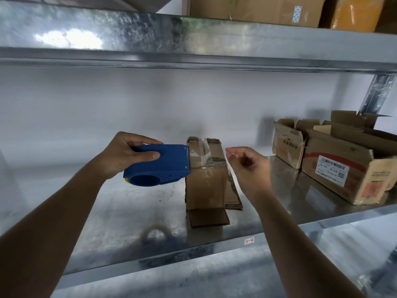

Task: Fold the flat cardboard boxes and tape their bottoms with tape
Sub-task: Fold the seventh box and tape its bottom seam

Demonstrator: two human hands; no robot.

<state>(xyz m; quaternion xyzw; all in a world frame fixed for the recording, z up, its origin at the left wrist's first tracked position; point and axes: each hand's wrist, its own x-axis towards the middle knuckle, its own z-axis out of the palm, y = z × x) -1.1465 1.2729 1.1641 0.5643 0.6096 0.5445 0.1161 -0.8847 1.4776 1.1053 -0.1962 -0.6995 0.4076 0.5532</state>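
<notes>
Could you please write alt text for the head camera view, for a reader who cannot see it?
A person's left hand grips a blue tape dispenser beside a small taped cardboard box on a metal shelf. The right hand hovers loosely curled, holding nothing.

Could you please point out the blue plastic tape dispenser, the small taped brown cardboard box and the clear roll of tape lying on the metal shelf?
Blue plastic tape dispenser (163, 166), head view, on its flat side panel.
Small taped brown cardboard box (204, 186), head view, on its front face.
Clear roll of tape (155, 233), head view, on the ring's upper edge.
</notes>
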